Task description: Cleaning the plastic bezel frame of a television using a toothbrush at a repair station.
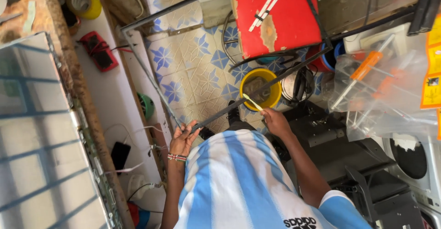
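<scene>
I look straight down past my blue and white striped shirt. My left hand [183, 139], with a beaded band at the wrist, grips the near end of a long dark metal frame bar [266, 84] that runs up to the right. My right hand [275, 120] holds a small pale toothbrush-like brush [252, 102] against that bar. Right under the brush, a yellow bucket [271, 95] sits on the tiled floor.
A large flat panel [36, 132] lies at left on a wooden bench. A white shelf holds a red meter [98, 50], a black phone [120, 155] and cables. A red stool [275, 15] stands above. Plastic bags with orange-handled tools [376, 86] and dark equipment lie right.
</scene>
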